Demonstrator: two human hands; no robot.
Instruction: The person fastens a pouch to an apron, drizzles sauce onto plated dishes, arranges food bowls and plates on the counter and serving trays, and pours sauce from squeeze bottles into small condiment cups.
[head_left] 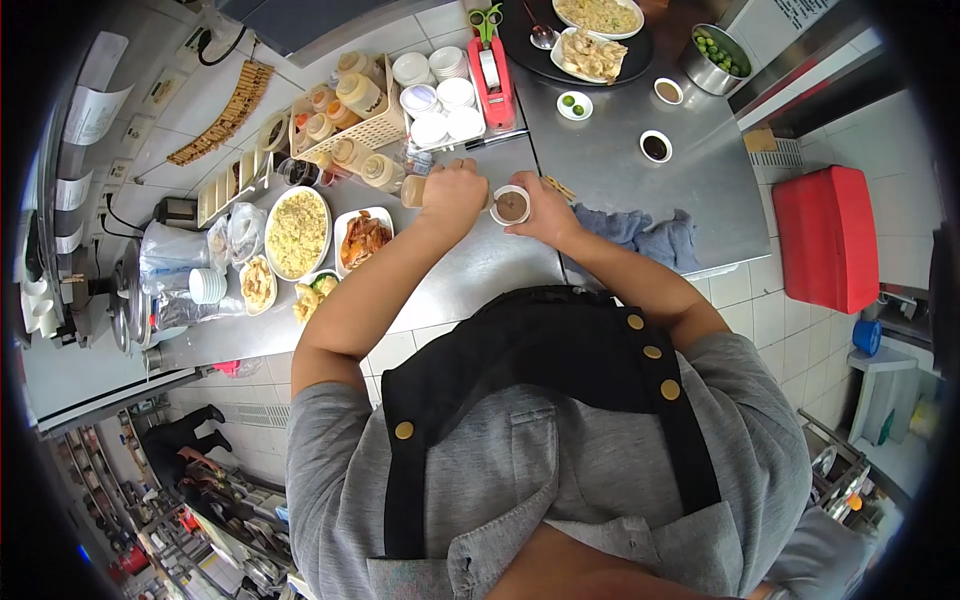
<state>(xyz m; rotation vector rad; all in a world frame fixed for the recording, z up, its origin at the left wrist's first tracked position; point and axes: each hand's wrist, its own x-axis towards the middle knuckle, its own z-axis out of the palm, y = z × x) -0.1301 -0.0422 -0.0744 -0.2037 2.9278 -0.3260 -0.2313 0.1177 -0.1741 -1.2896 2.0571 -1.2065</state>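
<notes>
My left hand is wrapped round a squeeze bottle, which lies tilted on its side with its other end towards the small cup. In my right hand is a small white cup with brown sauce in it. The two hands are close together over the steel counter. Left of them stand a white dish of browned meat and an oval plate of fried rice. More squeeze bottles stand just behind my left hand.
A beige basket of bottles, stacked white cups and a red tape dispenser line the back. To the right are a blue cloth, sauce cups, a black tray and a metal pot.
</notes>
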